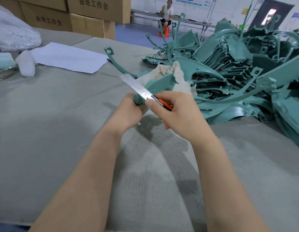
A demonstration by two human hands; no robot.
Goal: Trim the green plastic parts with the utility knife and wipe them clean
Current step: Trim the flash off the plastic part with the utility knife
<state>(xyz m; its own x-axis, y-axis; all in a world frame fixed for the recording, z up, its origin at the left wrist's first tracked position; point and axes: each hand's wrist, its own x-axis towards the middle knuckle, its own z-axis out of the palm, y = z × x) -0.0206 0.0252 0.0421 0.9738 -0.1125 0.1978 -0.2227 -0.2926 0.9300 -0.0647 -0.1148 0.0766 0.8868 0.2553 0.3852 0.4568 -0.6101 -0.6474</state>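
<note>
My left hand (128, 111) grips the near end of a green plastic part (159, 84) held above the grey table. My right hand (177, 114) holds an orange utility knife (163, 104); its long silver blade (137, 87) lies across the part's edge and points up to the left. A cream cloth (169, 72) lies just behind the part, partly hidden by it. A big heap of green plastic parts (237, 77) fills the right side of the table. Thin green shavings (155, 143) are scattered on the felt under my hands.
A curved green strip (117, 62) lies on the grey felt table (53, 114). A white paper sheet (68, 57), a white plastic bag (13, 32) and a small white lump (27, 64) sit at the left. Cardboard boxes (85, 17) stand behind. A person (167, 14) sits far back.
</note>
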